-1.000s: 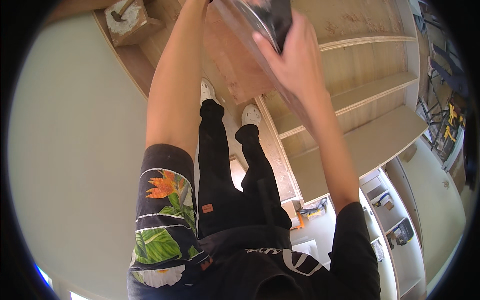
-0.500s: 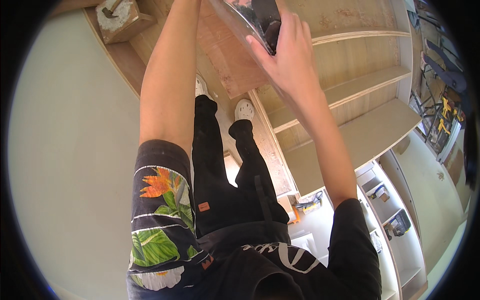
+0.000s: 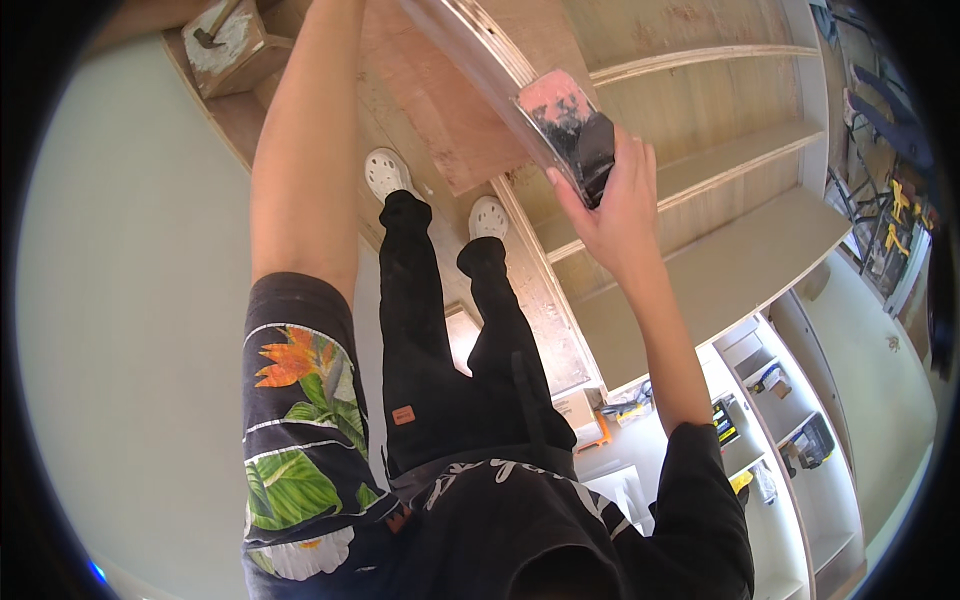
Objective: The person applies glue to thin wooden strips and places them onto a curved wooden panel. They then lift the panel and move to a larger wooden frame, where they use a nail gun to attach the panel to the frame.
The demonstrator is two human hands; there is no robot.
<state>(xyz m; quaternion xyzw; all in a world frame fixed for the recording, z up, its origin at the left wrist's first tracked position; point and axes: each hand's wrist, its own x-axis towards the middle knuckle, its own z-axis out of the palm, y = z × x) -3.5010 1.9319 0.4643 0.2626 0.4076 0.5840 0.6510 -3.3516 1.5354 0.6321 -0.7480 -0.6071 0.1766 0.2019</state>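
Sanding block in right hand, against board edge.

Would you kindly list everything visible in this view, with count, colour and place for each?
sanding block: one, black with a pinkish dusty face, upper centre, pressed on the board's edge under the right hand.
plywood board: one, reddish-brown, top centre, tilted.
wooden shelves: several, pale wood, upper right.
small box with tool: one, wooden with a whitish inside, top left.
white shelving unit: one, white, lower right, holding small items too small to tell.
shoes: two, white, on the floor at centre.
left hand: out of view past the top edge; only the forearm shows.
right hand: one, upper centre, gripping the sanding block.
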